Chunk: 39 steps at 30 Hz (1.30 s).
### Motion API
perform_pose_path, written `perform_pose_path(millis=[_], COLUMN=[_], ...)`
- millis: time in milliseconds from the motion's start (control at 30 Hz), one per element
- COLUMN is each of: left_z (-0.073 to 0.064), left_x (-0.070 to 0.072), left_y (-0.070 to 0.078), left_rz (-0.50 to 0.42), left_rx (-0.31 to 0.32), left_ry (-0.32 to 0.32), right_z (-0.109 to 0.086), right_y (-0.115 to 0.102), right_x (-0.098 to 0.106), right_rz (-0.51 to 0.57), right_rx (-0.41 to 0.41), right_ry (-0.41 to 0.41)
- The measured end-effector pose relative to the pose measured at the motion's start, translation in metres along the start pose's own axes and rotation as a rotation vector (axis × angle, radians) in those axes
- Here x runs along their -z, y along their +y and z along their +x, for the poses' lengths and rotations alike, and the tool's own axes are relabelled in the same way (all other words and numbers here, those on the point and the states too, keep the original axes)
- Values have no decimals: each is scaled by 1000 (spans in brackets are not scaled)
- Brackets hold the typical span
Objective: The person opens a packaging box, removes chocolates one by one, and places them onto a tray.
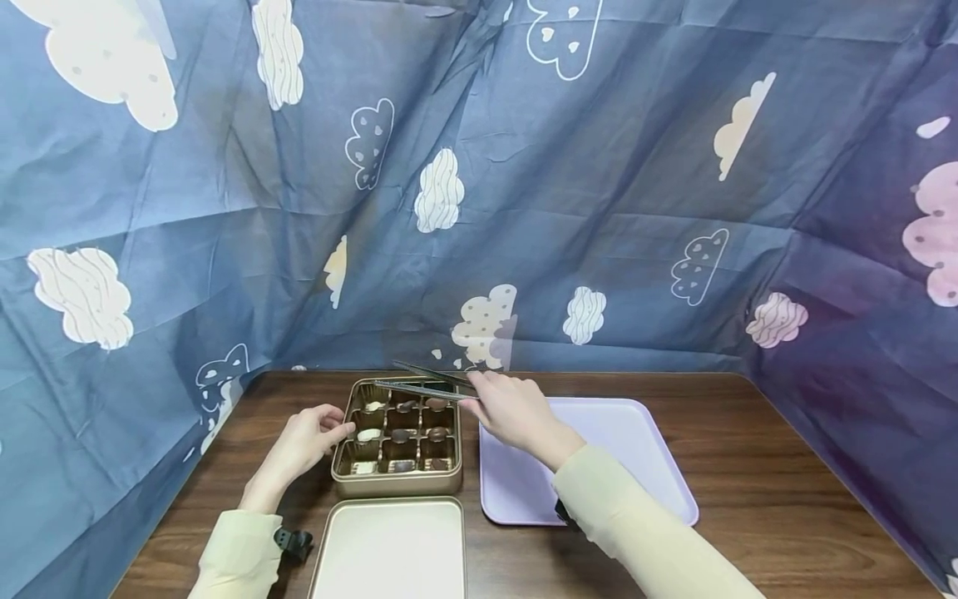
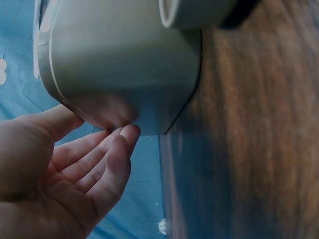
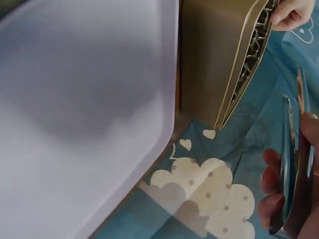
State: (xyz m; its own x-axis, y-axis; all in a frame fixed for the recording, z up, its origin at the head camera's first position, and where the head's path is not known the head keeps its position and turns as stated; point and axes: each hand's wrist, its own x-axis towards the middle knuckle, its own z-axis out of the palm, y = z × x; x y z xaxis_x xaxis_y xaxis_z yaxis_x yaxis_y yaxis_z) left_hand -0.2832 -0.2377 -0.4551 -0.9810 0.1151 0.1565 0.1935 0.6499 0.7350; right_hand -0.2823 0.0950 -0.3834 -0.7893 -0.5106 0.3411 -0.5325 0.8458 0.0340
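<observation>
Blue cloth (image 1: 599,150), creased and printed with clouds, walls in one table (image 1: 793,516) of dark wood grain. From the left comes one of two cream sleeves (image 1: 239,545), with a small black device (image 1: 293,543) at its wrist. Beyond it the left hand (image 1: 298,441) touches the left side of the single box (image 1: 404,484), thumb at the rim and fingers loosely bent, not clenched. This box is square with rounded corners, smooth, gold and metallic-looking; it stands on the table, left of centre. Its shiny gold insert forms nine compartments, three by three, holding small sweets (image 1: 369,435) in white, brown and near-black, some oval, some squarish. In front of it lies one flat, pale lid (image 1: 392,549) with a thin gold edge. Above the box's far row hangs one pair of slim, glossy metal tongs (image 1: 427,389), bent round at the back end, the two tips spread with nothing between them. To their right, the right hand (image 1: 512,412) pinches the tongs between thumb and fingers. Just right of the box, partly under that forearm, lies one smooth lilac tray (image 1: 614,441), rectangular, with rounded corners and a low raised rim.
</observation>
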Motion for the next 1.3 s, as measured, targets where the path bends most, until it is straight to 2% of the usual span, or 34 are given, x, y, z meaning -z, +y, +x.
perform_pose_path(millis=[267, 533, 867, 1067, 1300], left_z=[-1, -5, -1, 3, 1], left_x=[2, 4, -2, -3, -3], left_y=[1, 0, 4, 5, 3], left_rz=[6, 34, 17, 18, 46], left_rx=[4, 24, 24, 7, 10], left_ry=[8, 5, 3, 20, 18], right_z=[42, 79, 100, 112, 125], right_y=[-18, -44, -65, -82, -108], right_x=[19, 37, 41, 41, 43], right_rz=[-89, -175, -221, -261, -287], right_rx=[23, 36, 14, -42, -110], right_ry=[-173, -250, -373, -415, -450])
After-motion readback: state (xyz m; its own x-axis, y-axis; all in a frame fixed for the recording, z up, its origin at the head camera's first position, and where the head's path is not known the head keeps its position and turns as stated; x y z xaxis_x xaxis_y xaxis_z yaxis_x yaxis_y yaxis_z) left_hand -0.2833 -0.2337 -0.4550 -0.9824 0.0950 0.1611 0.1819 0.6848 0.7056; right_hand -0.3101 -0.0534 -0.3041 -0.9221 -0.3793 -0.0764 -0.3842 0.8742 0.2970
